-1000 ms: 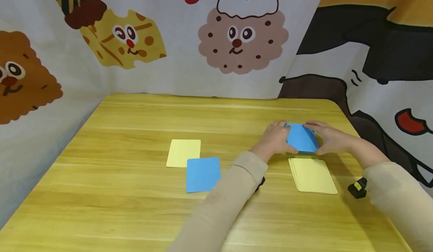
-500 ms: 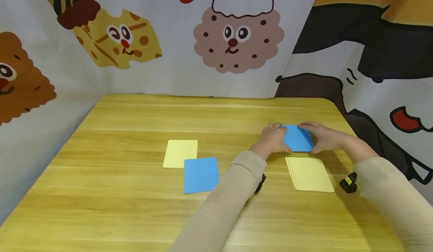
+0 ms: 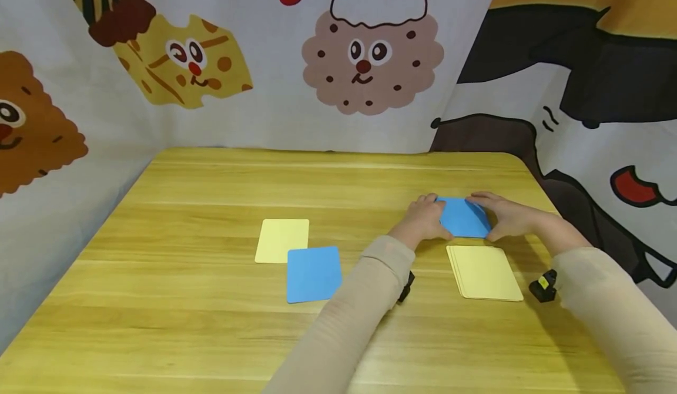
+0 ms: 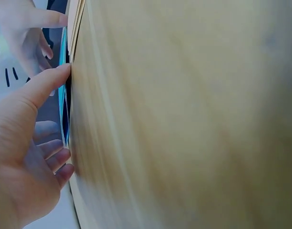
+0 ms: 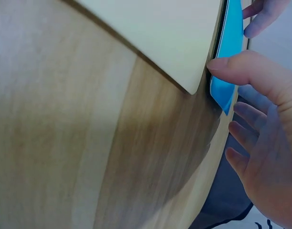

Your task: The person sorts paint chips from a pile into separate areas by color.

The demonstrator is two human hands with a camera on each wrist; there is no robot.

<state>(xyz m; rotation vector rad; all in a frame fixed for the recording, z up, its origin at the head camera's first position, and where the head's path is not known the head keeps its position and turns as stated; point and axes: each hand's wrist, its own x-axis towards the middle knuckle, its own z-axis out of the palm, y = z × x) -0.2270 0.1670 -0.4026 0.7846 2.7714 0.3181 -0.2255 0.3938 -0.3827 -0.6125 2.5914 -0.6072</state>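
Note:
A stack of blue cards (image 3: pixel 462 217) lies at the right of the table, held from both sides. My left hand (image 3: pixel 423 220) grips its left side, thumb at the near corner and fingers round toward the far corner. On the other side my right hand (image 3: pixel 510 214) holds the stack the same way, and the top card slopes down along that edge. Seen from the right wrist, the right thumb (image 5: pixel 231 67) rests at the near edge of the blue cards (image 5: pixel 226 86). Just in front lies a stack of yellow cards (image 3: pixel 485 273), its left edges slightly fanned.
Further left, a single yellow card (image 3: pixel 281 241) lies with its near right corner next to a blue card (image 3: pixel 314 274). Small black devices (image 3: pixel 543 286) sit at the wrists. A cloth with cartoon prints (image 3: pixel 264 117) hangs behind the wooden table (image 3: pixel 185 335).
The head view has shifted slightly, moving everything a little left in it. Both hands stay at the blue stack, whose far edge appears slightly lower.

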